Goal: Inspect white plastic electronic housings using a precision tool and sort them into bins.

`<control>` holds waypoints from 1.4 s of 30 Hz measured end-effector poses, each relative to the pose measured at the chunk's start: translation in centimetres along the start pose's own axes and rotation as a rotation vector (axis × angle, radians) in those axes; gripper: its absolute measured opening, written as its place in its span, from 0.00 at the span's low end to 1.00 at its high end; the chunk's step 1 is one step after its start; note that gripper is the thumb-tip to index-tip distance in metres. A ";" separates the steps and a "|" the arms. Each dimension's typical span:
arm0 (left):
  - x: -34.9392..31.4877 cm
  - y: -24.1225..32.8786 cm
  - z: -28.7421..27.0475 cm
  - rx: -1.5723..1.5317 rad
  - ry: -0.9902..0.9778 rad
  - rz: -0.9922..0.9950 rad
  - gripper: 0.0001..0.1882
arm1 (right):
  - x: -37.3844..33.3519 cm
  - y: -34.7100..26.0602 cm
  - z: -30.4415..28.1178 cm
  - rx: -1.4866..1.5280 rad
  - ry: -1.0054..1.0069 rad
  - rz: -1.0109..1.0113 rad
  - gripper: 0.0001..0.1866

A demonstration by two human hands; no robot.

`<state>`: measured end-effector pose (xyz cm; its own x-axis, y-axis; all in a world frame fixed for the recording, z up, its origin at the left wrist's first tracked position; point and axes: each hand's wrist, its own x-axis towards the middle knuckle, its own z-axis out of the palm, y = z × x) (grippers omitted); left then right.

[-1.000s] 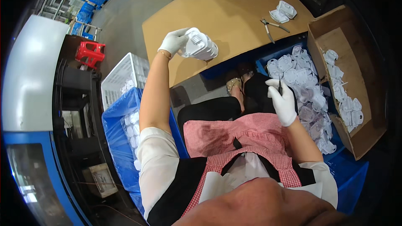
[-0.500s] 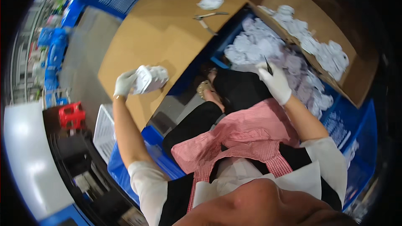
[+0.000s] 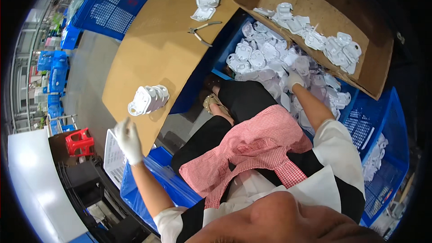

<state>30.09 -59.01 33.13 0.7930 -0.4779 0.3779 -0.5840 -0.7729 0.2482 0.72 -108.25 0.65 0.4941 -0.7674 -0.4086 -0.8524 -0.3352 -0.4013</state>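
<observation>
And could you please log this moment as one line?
left hand: near stack | right hand: at white parts | stack, pliers: on table

a red stool point(image 3: 78, 137) stands left, a glossy white panel point(image 3: 36, 175) lower left, blue objects point(image 3: 58, 74) (rather blurred) upper left.

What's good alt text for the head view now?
The right hand of a seated, gloved person is at a heap of white pieces in a blue crate; the left hand is near a stack of similar pieces on a tan table. Pliers lie farther along.
</observation>
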 end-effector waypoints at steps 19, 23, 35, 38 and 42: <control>-10.1 13.6 3.5 -0.473 -0.194 0.008 0.13 | 2.4 -2.9 2.4 -0.428 0.109 -0.251 0.15; -9.4 14.1 3.7 -0.472 -0.255 0.097 0.15 | 5.9 -0.1 4.6 -0.559 -0.020 -0.140 0.15; -9.4 16.2 4.8 -0.681 -0.212 0.055 0.22 | -2.5 -4.7 -5.5 0.238 0.440 -0.236 0.18; -9.3 17.8 4.3 -0.812 -0.228 0.056 0.30 | -13.3 -12.4 -12.3 1.049 0.095 -0.313 0.18; -10.0 19.4 3.6 -1.363 -0.299 -0.036 0.53 | -24.6 -20.6 -15.6 1.114 -0.347 -0.667 0.15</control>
<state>11.45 -70.70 30.97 0.7163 -0.6705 0.1932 -0.1327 0.1410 0.9811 3.43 -91.04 31.74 0.9162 -0.4006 0.0063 0.0764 0.1593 -0.9843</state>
